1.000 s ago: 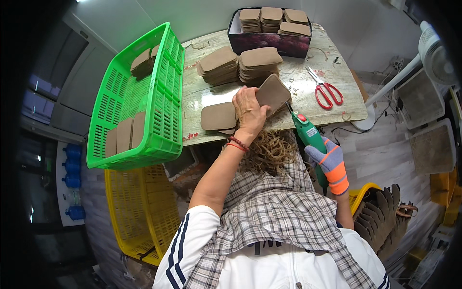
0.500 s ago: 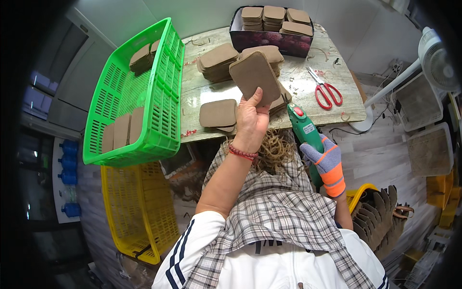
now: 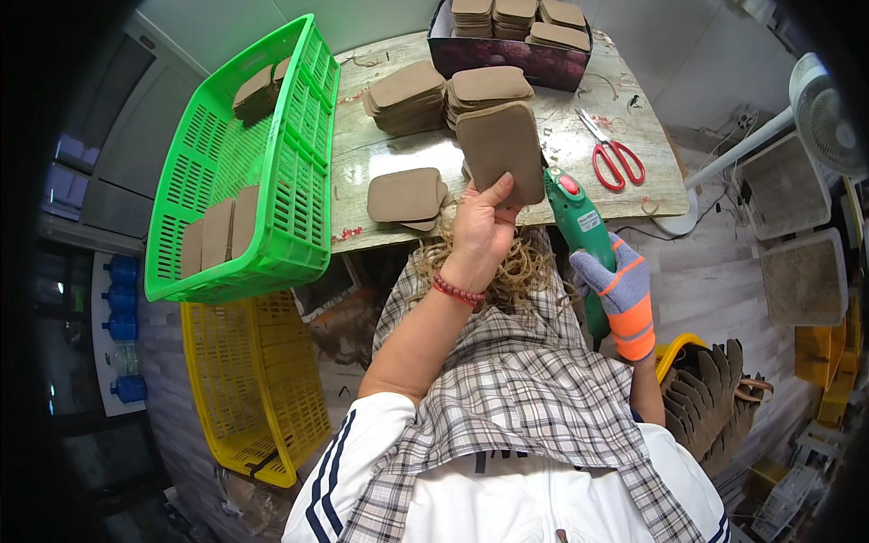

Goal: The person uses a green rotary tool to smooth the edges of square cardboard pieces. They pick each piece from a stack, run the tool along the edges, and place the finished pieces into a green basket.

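Note:
My left hand (image 3: 487, 222) grips the lower edge of a brown rectangular pad with rounded corners (image 3: 501, 145), thumb across its face. Gloved in grey and orange, my right hand (image 3: 620, 291) is wrapped around a green handheld electric cutter (image 3: 582, 220) with a red button. The cutter's tip lies close beside the pad's right edge; whether they touch I cannot tell. Behind the pad stand two stacks of similar pads, one on the left (image 3: 407, 98) and one on the right (image 3: 489, 84). A few loose pads (image 3: 404, 195) lie left of my hand. Trimmed strips (image 3: 518, 276) lie heaped on my checked apron.
Red-handled scissors (image 3: 618, 165) rest on the table (image 3: 652, 195) at the right. A dark box (image 3: 507, 65) of pads stands at the back. The green crate (image 3: 299, 226) at the left holds more pads; a yellow crate (image 3: 299, 389) sits below it. A white fan (image 3: 824, 113) stands far right.
The pad in my left hand has shifted right and turned more upright, its right edge now alongside the cutter's tip. My right hand still holds the cutter, slightly moved. The whole view has shifted a little.

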The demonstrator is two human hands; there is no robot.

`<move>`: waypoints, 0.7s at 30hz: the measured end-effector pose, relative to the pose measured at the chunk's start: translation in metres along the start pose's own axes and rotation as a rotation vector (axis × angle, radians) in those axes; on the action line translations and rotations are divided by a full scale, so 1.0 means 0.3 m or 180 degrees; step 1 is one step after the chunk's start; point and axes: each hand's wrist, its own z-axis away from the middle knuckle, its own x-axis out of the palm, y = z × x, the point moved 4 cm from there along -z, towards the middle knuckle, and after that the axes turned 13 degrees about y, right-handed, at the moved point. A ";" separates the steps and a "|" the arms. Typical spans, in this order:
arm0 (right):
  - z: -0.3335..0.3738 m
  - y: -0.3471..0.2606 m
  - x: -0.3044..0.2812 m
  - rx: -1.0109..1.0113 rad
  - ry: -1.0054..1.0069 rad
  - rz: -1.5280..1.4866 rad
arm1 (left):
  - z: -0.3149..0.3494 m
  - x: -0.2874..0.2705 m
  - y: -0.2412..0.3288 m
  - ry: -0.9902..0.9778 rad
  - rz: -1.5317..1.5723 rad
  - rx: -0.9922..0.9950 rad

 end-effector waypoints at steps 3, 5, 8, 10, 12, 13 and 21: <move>-0.019 0.013 -0.013 -0.0072 0.0038 -0.0009 | 0.013 -0.031 -0.021 -0.0010 -0.0107 -0.0069; -0.023 -0.004 -0.018 -0.0007 0.0020 -0.0021 | 0.022 -0.046 -0.024 -0.0034 -0.0212 -0.0074; -0.021 -0.008 -0.026 0.0063 -0.0023 -0.0218 | 0.028 -0.063 0.000 -0.0217 -0.0461 -0.0131; -0.017 -0.018 -0.031 0.0083 -0.0097 -0.0217 | 0.019 -0.069 0.040 -0.0293 -0.0793 -0.0003; -0.013 -0.024 -0.038 0.0108 -0.0231 -0.0144 | 0.012 -0.067 0.101 -0.0284 -0.1202 0.0184; -0.012 -0.022 -0.042 0.0148 -0.0278 -0.0085 | -0.002 -0.064 0.126 -0.0389 -0.1177 0.0200; 0.010 -0.028 -0.020 0.0096 -0.0582 0.0337 | -0.046 -0.061 0.335 -0.0607 -0.2843 0.0380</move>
